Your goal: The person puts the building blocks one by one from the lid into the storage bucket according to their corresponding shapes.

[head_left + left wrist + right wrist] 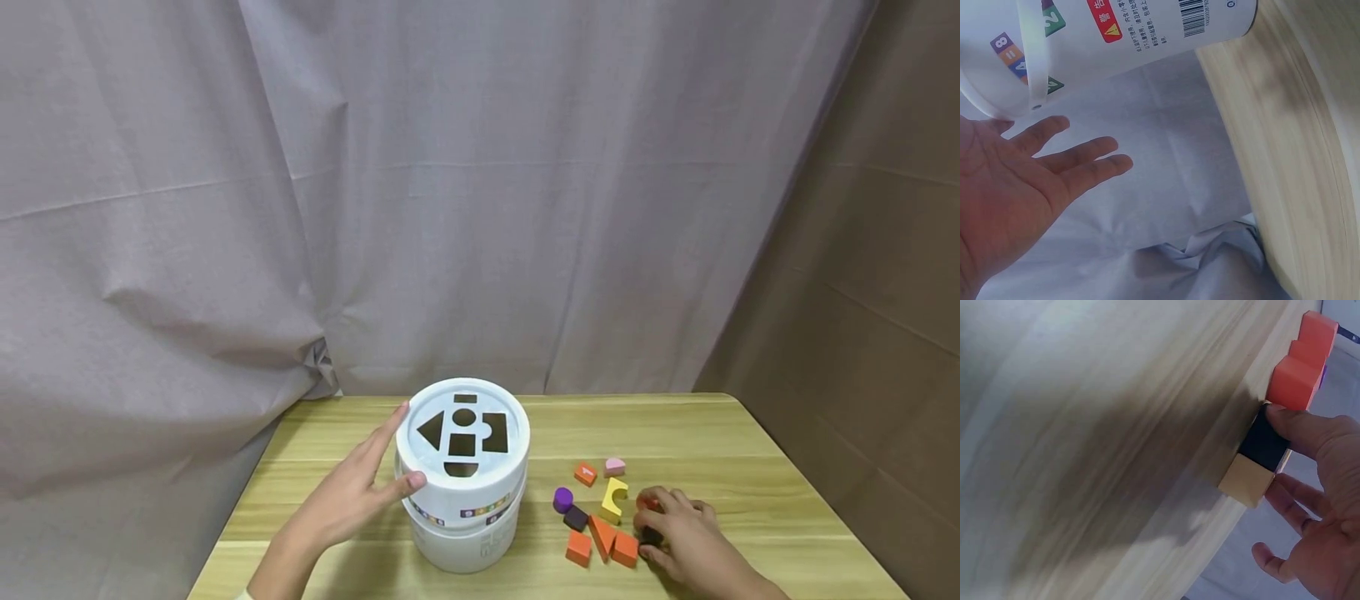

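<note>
Right hand pinches a dark block with a bare wood end on the tabletop, just right of the orange blocks. Left hand, fingers straight, rests against the white shape-sorter bucket left of the blocks. Bucket label carries a red warning triangle, small illegible print, a barcode, and printed number tiles, "8" readable.

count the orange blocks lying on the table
4: a small numbered one behind the purple cylinder, and three in front, a square, a triangle, a square. The right hand may hide more.
</note>
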